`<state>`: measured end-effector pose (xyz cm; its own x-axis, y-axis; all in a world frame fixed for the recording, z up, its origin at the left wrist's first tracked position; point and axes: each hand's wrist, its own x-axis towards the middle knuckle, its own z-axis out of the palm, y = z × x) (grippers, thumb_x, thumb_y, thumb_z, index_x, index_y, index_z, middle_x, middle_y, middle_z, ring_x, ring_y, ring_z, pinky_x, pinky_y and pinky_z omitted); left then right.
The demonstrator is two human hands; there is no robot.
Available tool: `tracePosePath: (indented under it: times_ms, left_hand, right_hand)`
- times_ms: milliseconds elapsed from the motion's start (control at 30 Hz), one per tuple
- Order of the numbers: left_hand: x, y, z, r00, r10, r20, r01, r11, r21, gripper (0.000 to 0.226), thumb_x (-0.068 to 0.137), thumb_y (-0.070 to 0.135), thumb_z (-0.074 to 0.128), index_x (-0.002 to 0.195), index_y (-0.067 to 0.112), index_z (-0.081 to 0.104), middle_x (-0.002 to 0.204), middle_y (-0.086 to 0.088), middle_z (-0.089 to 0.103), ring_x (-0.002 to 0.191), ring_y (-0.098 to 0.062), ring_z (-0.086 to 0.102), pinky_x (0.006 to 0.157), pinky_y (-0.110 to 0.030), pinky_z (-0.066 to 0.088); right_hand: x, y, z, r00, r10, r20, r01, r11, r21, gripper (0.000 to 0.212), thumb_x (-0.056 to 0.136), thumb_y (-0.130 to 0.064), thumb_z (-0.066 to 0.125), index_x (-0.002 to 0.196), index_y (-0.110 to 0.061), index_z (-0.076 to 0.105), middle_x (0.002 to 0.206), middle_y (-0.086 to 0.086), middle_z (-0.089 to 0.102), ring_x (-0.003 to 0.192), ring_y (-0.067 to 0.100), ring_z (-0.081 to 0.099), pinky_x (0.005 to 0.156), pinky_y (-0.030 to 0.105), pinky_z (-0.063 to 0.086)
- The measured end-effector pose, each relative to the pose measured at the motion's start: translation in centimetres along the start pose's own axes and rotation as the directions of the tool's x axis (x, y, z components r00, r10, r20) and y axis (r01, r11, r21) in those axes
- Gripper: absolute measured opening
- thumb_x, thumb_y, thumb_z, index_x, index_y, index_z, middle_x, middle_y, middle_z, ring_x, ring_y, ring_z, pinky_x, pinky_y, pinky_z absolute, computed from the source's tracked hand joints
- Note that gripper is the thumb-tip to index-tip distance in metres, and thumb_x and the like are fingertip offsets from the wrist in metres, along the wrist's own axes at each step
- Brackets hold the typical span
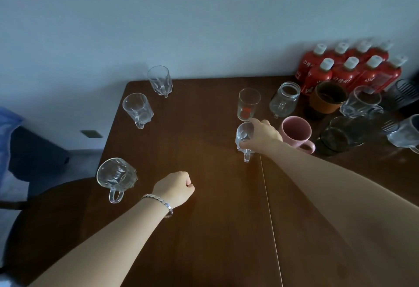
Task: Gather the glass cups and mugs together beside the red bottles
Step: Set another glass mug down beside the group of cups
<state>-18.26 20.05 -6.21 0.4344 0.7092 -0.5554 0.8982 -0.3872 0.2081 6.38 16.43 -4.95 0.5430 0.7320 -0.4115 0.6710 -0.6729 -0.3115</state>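
Observation:
Several red bottles [344, 69] with white caps stand at the table's far right corner. In front of them sit a glass jar mug [284, 98], a brown-sleeved cup [326, 99], a pink mug [295, 132], a dark glass [340, 136] and clear mugs [360, 102]. My right hand [264, 136] grips a small glass mug [243, 137] beside the pink mug. A tall glass [248, 104] with a red mark stands just behind it. Three glass mugs remain on the left: far [159, 80], middle [137, 108], near [116, 176]. My left hand [175, 188] is a fist on the table.
The brown wooden table [204, 218] has a seam running down its right half. A dark chair [45, 218] stands at the left edge by the near mug. A black wire rack [405, 93] sits right of the bottles. The wall is directly behind.

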Motion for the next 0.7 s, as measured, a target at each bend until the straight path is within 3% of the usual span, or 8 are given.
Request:
tracePosePath:
  times_ms: [167,267,367,533,700]
  left_hand:
    - [-1.2,-0.3,0.1,1.000,-0.001,0.007,0.001,1.000,-0.001,0.022,0.095,0.029,0.045,0.104,0.019,0.062,0.095,0.003,0.069,0.087,-0.018,0.067,0.072,-0.029,0.051]
    - [-2.5,-0.1,0.1,1.000,0.013,-0.001,-0.013,1.000,0.008,0.023,0.095,0.030,0.044,0.105,0.018,0.062,0.099,0.002,0.069,0.089,-0.018,0.066,0.074,-0.030,0.052]
    - [-4.4,0.4,0.4,1.000,0.028,0.000,-0.028,1.000,0.005,0.024,0.095,0.028,0.044,0.105,0.017,0.062,0.098,0.001,0.067,0.085,-0.017,0.063,0.068,-0.026,0.046]
    - [-8.4,3.4,2.1,0.991,0.127,0.042,-0.128,0.992,0.010,0.023,0.093,0.027,0.044,0.106,0.018,0.061,0.090,0.004,0.063,0.082,-0.017,0.060,0.069,-0.027,0.043]
    - [-12.1,8.2,5.6,0.943,0.290,0.162,-0.308,0.946,0.098,0.036,0.093,0.037,0.044,0.121,0.018,0.056,0.117,0.001,0.064,0.108,-0.021,0.061,0.081,-0.029,0.043]
  right_hand:
    - [-1.9,0.1,0.7,0.997,0.082,0.007,-0.082,0.993,0.086,0.094,0.081,-0.043,0.069,0.151,-0.015,0.014,0.146,0.011,0.036,0.133,0.029,0.043,0.102,0.042,0.042]
    - [-4.7,1.1,1.2,0.997,0.081,0.006,-0.082,0.990,0.111,0.077,0.085,-0.038,0.065,0.144,-0.007,0.028,0.141,0.013,0.040,0.127,0.029,0.047,0.099,0.040,0.044]
    - [-8.5,3.2,1.5,0.993,0.048,0.105,-0.058,0.994,0.096,0.058,0.089,-0.033,0.059,0.136,-0.005,0.041,0.134,0.012,0.047,0.112,0.027,0.057,0.091,0.038,0.052]
    - [-15.5,7.5,2.1,0.960,0.091,0.265,-0.078,0.995,-0.058,0.046,0.095,-0.032,0.051,0.131,-0.003,0.054,0.132,0.010,0.055,0.119,0.026,0.055,0.098,0.035,0.047]
    - [-20.9,13.1,3.1,0.947,0.226,0.228,-0.214,0.974,-0.075,0.042,0.094,-0.032,0.051,0.125,-0.005,0.061,0.129,0.009,0.060,0.119,0.026,0.056,0.100,0.034,0.047]
